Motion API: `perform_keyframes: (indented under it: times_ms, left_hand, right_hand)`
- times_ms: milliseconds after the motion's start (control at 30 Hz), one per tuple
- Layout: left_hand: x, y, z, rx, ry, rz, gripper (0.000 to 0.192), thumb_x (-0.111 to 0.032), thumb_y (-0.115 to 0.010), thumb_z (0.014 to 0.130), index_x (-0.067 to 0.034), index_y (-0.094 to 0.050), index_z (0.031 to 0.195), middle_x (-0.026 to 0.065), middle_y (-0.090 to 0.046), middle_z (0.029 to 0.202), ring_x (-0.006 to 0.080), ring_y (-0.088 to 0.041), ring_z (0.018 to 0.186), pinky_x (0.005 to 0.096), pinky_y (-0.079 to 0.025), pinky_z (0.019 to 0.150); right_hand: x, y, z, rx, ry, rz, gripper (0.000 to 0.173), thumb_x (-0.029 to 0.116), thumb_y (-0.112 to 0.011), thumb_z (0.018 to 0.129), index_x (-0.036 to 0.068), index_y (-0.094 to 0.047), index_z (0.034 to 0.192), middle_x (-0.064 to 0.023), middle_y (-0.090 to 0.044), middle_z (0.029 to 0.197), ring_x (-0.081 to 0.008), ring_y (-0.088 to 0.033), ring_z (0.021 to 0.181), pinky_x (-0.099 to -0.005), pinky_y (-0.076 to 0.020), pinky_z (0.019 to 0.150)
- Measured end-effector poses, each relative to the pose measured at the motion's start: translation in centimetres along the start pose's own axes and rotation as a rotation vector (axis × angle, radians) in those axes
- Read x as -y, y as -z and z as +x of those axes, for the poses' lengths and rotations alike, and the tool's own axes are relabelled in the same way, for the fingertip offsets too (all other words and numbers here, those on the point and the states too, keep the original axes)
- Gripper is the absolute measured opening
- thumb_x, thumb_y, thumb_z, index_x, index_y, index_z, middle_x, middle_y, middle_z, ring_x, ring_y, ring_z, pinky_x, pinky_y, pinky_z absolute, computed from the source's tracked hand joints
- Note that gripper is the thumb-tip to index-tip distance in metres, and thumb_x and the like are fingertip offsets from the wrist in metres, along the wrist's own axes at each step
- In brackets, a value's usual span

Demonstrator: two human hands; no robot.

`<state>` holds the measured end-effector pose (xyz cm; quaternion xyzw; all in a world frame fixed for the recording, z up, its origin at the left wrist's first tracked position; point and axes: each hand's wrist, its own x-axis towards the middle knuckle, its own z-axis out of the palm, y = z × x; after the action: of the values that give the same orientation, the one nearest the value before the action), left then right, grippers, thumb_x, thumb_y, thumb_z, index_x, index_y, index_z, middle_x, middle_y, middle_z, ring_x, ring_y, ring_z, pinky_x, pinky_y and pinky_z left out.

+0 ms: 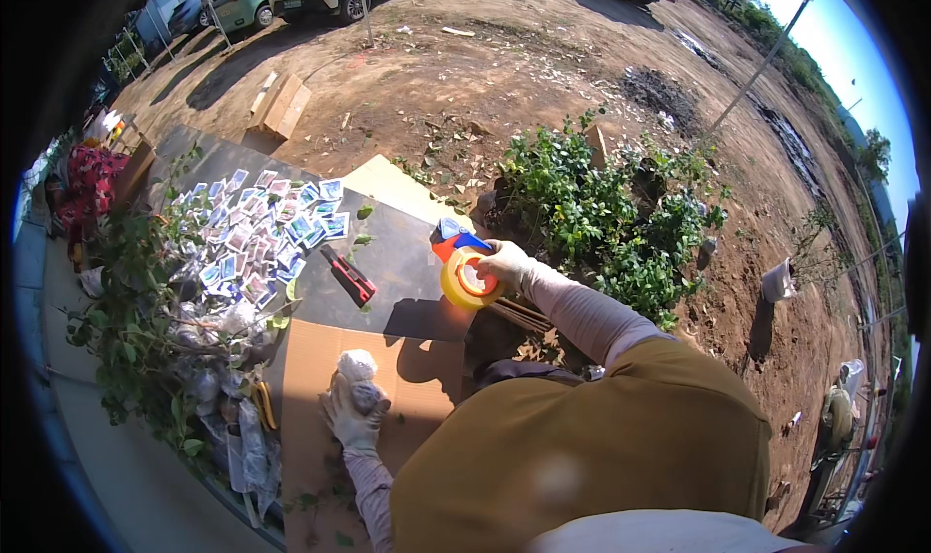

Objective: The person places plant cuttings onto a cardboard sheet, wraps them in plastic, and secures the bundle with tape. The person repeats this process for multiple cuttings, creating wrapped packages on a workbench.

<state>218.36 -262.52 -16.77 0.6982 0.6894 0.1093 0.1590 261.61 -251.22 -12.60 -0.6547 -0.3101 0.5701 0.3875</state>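
My right hand (507,262), in a pale glove, holds an orange and blue tape dispenser (460,237) with a wide yellow roll of tape (465,290) above the table's edge. My left hand (354,416), also gloved, grasps a bundle wrapped in clear plastic (358,368); its contents cannot be made out. Beneath the bundle lies a brown cardboard sheet (425,386), with a few leaves in the shade near my left sleeve. Between the hands and the loose packets, a red and black box cutter (350,275) rests on the dark tabletop (385,262).
Many small printed packets (254,226) are spread at the table's far left. Leafy cuttings with plastic-wrapped bases (218,386) and yellow-handled pruning shears (265,405) lie to the left. Potted green plants (604,211) stand on the ground; a person in red patterned clothing (91,189) is at far left.
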Motion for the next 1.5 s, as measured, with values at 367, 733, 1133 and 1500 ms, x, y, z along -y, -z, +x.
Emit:
perform_keyframes:
  times_ms: [367, 733, 1133, 1500]
  left_hand:
    - [-7.7, 5.9, -1.7, -0.389, 0.125, -1.157, 0.043, -0.034, -0.055, 0.103, 0.005, -0.064, 0.119, 0.0200, -0.064, 0.124, 0.0277, -0.065, 0.107, 0.0391, -0.053, 0.091]
    - [-11.3, 11.6, -7.0, 0.044, 0.425, -1.548, 0.076, -0.069, -0.039, 0.097, 0.000, -0.070, 0.084, 0.0103, -0.068, 0.072, 0.0166, -0.060, 0.055, 0.0287, -0.052, 0.056]
    - [-11.5, 9.0, -8.7, 0.005, 0.368, -1.362, 0.025, -0.024, -0.073, 0.091, 0.000, -0.071, 0.096, -0.0004, -0.067, 0.081, 0.0047, -0.057, 0.070, 0.0206, -0.048, 0.066]
    - [-12.6, 7.8, -6.6, -0.037, 0.345, -1.333, 0.025, -0.012, -0.069, 0.089, 0.006, -0.070, 0.106, 0.0073, -0.072, 0.094, 0.0091, -0.063, 0.083, 0.0252, -0.052, 0.074]
  right_hand:
    - [2.2, -5.6, -12.0, 0.649, -0.158, 0.370, 0.045, 0.008, -0.061, 0.088, -0.004, -0.053, 0.130, -0.0168, -0.065, 0.121, -0.0262, -0.066, 0.108, -0.0401, -0.0527, 0.098]
    - [4.3, -9.5, -18.4, 0.654, 0.451, -0.307, 0.083, 0.003, -0.070, 0.073, -0.004, -0.037, 0.148, -0.0169, -0.060, 0.127, -0.0243, -0.059, 0.117, -0.0359, -0.0457, 0.103]
    - [3.0, -12.2, -20.7, 0.551, 0.156, -0.168, 0.080, 0.004, -0.071, 0.079, -0.007, -0.032, 0.148, -0.0177, -0.061, 0.118, -0.0222, -0.061, 0.106, -0.0339, -0.0502, 0.093]
    - [3.0, -12.0, -19.9, 0.642, 0.280, -0.505, 0.077, 0.019, -0.076, 0.081, -0.004, -0.040, 0.145, -0.0178, -0.065, 0.114, -0.0198, -0.065, 0.095, -0.0323, -0.0532, 0.086]
